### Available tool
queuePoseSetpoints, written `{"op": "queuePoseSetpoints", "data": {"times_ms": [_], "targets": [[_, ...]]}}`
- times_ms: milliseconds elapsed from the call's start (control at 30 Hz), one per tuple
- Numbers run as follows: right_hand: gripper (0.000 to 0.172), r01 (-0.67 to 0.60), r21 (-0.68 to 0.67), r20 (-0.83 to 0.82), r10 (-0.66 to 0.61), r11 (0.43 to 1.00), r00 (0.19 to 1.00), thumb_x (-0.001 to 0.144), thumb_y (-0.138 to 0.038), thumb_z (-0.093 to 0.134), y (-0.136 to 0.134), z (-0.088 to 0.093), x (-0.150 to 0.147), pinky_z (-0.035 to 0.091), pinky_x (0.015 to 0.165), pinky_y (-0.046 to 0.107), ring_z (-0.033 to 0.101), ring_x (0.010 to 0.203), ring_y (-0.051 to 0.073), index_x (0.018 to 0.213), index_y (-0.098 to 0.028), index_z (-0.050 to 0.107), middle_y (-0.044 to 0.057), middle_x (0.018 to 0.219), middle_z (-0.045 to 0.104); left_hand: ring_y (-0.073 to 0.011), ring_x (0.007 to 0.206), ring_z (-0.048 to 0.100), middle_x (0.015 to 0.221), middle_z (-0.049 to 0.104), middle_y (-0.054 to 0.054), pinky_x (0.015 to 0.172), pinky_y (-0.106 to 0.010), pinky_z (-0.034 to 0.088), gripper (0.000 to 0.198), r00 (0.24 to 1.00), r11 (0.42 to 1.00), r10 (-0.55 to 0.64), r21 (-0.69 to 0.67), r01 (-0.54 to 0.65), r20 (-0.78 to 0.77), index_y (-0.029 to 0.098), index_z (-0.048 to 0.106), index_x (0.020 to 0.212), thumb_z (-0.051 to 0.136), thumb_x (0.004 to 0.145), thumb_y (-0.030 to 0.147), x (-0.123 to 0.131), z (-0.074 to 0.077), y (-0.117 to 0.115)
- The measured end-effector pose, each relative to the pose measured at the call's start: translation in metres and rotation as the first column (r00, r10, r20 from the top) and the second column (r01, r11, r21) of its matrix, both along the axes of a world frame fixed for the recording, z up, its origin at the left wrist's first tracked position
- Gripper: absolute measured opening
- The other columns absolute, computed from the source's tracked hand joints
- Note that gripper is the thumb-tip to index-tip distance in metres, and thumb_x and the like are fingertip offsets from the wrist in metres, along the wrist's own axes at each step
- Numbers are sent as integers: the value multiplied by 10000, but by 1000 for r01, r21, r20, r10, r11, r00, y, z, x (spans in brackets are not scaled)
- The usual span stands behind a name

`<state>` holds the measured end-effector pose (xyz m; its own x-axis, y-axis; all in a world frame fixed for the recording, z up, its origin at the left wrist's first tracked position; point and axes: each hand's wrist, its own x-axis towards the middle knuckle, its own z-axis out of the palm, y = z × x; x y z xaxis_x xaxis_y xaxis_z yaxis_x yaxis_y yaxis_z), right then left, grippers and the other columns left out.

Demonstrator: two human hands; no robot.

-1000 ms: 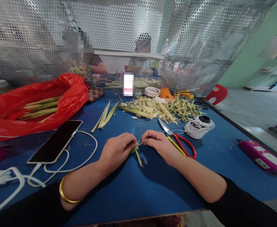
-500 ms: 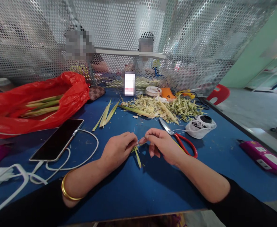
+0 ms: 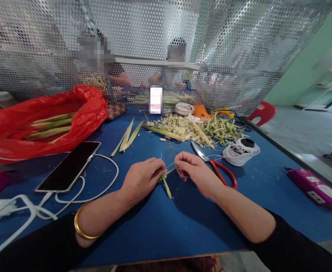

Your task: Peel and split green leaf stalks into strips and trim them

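Note:
Near the middle of the table my left hand [image 3: 143,174] is closed in a pinch on a small bundle of pale green leaf strip [image 3: 167,187], one end of which sticks out below the fingers. My right hand [image 3: 193,170], a little apart to the right, pinches a thin white thread [image 3: 170,165] that runs across to the bundle. Part of the bundle is hidden behind my left fingers. Just beyond my right hand lie red-handled scissors [image 3: 224,173], and a thread leads from near them to a white netted spool [image 3: 240,152].
Leaf scraps [image 3: 194,128] lie heaped at the back, with loose leaf strips [image 3: 126,138] to their left. A red plastic bag [image 3: 89,102] of leaves, a phone [image 3: 69,166] and a white cable [image 3: 116,170] occupy the left. A purple power strip [image 3: 315,185] lies right. People sit behind a perforated screen [image 3: 137,30].
My right fingers have curled in, and the thread between the hands now shows more clearly. The loose leaf end has swung slightly right. My left hand has hardly moved.

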<state>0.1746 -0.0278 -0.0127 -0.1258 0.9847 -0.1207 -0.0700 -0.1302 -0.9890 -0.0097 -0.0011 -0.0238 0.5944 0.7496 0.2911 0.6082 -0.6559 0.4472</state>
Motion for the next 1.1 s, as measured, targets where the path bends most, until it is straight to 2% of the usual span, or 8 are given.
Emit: {"op": "queuePoseSetpoints", "data": {"times_ms": [133, 400, 567, 767, 867, 967, 1033, 1100], "targets": [[120, -78, 41, 7, 78, 996, 997, 815, -298, 536, -1, 2, -3, 405, 472, 223, 556, 509, 109, 773, -186, 532, -26, 583, 588, -115, 670, 535, 742, 594, 22, 609, -216, 353, 129, 999, 999, 29, -22, -28, 31, 204, 572, 778, 491, 877, 219, 0, 0, 0], [136, -36, 116, 24, 34, 993, 999, 817, -264, 526, 2, -2, 0, 385, 493, 225, 487, 464, 76, 706, -189, 500, -36, 634, 561, -112, 588, 509, 644, 584, 48, 562, -229, 354, 126, 980, 976, 147, -181, -122, 134, 204, 568, 741, 521, 835, 273, 1, 2, 6], [137, -140, 184, 277, 85, 973, 957, 853, -217, 464, 2, -8, 0, 345, 477, 217, 440, 431, 69, 718, -208, 439, -67, 601, 486, -129, 604, 534, 642, 589, 44, 565, -252, 378, 122, 943, 926, 296, -288, -245, 150, 199, 553, 717, 526, 808, 275, 1, 0, 11], [145, -236, 266, 547, 56, 934, 835, 852, -127, 444, 0, -11, 1, 340, 521, 224, 457, 507, 91, 740, -218, 427, -67, 600, 474, -137, 704, 585, 786, 648, -4, 655, -267, 444, 108, 905, 932, 290, -308, -192, 311, 187, 565, 704, 561, 785, 257, 1, -1, 13], [139, -220, 258, 515, 59, 941, 855, 859, -142, 444, 0, -11, 1, 344, 515, 227, 463, 501, 92, 745, -221, 425, -67, 609, 480, -137, 731, 578, 826, 640, -9, 671, -268, 437, 107, 928, 964, 255, -146, -222, 271, 193, 541, 674, 561, 778, 214, 0, 0, 10], [139, -185, 219, 370, 94, 958, 924, 871, -198, 451, 1, -10, -2, 359, 515, 230, 471, 485, 91, 735, -215, 432, -66, 602, 482, -160, 773, 570, 791, 633, -12, 702, -285, 414, 126, 976, 978, 192, 57, -199, 104, 198, 524, 648, 549, 767, 165, 0, 3, 5], [144, -174, 173, 215, 135, 969, 967, 869, -251, 475, 1, -7, -5, 380, 529, 235, 493, 491, 92, 735, -205, 449, -56, 612, 506, -163, 767, 571, 759, 636, -9, 691, -281, 404, 118, 985, 983, 165, 78, -169, 50, 201, 537, 661, 535, 768, 151, 0, 4, 2], [154, -189, 125, 53, 184, 974, 982, 859, -290, 504, 0, -4, -6, 404, 554, 243, 545, 526, 101, 747, -193, 461, -28, 671, 567, -153, 704, 573, 707, 637, 5, 642, -268, 394, 105, 984, 985, 170, -14, -169, 51, 205, 569, 684, 530, 774, 167, 0, 4, 1]]}}
